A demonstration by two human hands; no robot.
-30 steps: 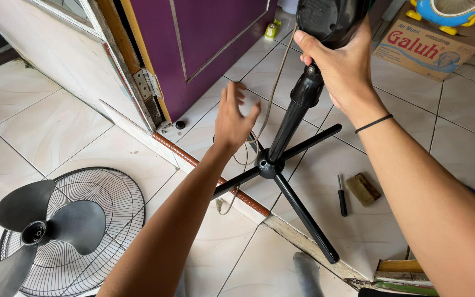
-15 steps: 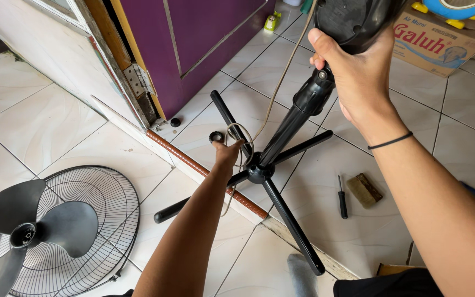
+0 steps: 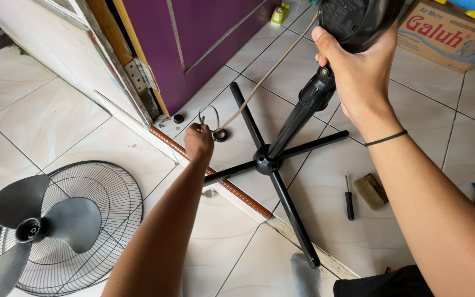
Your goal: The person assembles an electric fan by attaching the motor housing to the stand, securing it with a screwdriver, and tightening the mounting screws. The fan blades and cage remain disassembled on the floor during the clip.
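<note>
My right hand (image 3: 358, 77) grips the black fan motor head (image 3: 358, 19) at the top of a black stand pole (image 3: 298, 118). The pole leans down to a cross-shaped base (image 3: 268, 159) with four black legs on the tiled floor. My left hand (image 3: 199, 143) is closed on a loop of the fan's grey power cord (image 3: 259, 80), which runs up toward the motor head. A small black ring (image 3: 220, 135) lies on the tile just beside that hand.
A grey fan blade (image 3: 34, 220) rests on a wire grille (image 3: 94, 220) at lower left. A purple door (image 3: 193, 38) and its threshold (image 3: 215, 176) cross the middle. A screwdriver (image 3: 349, 199) and brown block (image 3: 371, 190) lie right; a cardboard box (image 3: 446, 36) stands at the back.
My left hand pulled the cord loop left and away from the base hub. The base turned slightly, and the view shifted a little.
</note>
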